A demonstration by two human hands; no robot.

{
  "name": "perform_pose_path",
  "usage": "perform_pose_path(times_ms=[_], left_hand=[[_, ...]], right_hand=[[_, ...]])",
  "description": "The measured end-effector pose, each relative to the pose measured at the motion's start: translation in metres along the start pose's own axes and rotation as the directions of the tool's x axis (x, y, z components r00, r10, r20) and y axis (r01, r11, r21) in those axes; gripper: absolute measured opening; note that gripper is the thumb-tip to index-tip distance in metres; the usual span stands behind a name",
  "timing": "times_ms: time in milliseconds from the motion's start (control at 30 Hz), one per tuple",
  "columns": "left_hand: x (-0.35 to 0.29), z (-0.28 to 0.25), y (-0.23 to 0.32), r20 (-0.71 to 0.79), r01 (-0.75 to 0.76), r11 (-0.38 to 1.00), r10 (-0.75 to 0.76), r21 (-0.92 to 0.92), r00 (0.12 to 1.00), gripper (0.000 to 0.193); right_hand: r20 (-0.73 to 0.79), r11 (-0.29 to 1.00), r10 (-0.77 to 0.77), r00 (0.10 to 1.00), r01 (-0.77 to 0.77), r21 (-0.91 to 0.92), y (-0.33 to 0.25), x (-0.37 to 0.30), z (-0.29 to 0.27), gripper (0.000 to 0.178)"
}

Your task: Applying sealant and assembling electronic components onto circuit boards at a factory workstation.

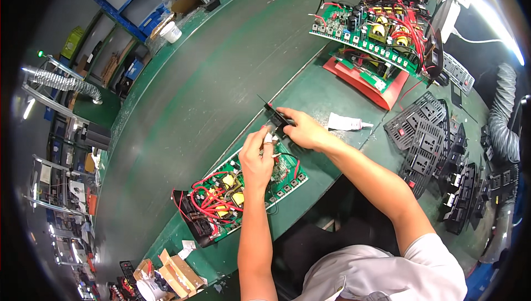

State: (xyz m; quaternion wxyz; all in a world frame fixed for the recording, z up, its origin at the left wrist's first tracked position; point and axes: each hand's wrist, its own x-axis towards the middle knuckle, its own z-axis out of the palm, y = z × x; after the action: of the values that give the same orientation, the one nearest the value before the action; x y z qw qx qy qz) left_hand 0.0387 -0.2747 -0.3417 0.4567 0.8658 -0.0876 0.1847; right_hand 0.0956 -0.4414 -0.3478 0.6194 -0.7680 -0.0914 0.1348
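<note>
We see a green workbench (316, 90) supporting the wired circuit board (228, 189) flat, presumably for access. Left hand (257, 160) bunched above it — grip we can't tell; right hand (303, 129) grasps a black panel (274, 115) near the board's right end, probably steadying it.

Green workbench (312, 93), circuit board (237, 187) with red wires (207, 204), white tube (344, 122) lying flat, red tray (360, 84) beyond it

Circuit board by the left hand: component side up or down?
Up: the circuit board shows its yellow components and red wires to the camera.
</note>
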Motion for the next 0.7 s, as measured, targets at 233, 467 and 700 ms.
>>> perform_pose_path(times_ms=[233,467,700], left_hand=[[-0.006,-0.009,-0.005,0.05,-0.165,0.984,0.162,0.066,0.986,0.029],[-0.004,0.001,-0.005,0.182,-0.163,0.942,0.112,0.292,0.977,0.025],[0.0,0.002,-0.005,0.226,-0.178,0.964,0.132,0.197,0.965,0.03]], right_hand=[[-0.001,1.0,-0.011,1.0,0.011,-0.022,0.006,0.004,0.002,0.062],[0.002,1.0,-0.013,1.0,0.013,-0.007,0.006,0.004,0.002,0.062],[-0.004,1.0,-0.005,1.0,0.005,-0.024,-0.007,-0.004,0.0,0.061]])
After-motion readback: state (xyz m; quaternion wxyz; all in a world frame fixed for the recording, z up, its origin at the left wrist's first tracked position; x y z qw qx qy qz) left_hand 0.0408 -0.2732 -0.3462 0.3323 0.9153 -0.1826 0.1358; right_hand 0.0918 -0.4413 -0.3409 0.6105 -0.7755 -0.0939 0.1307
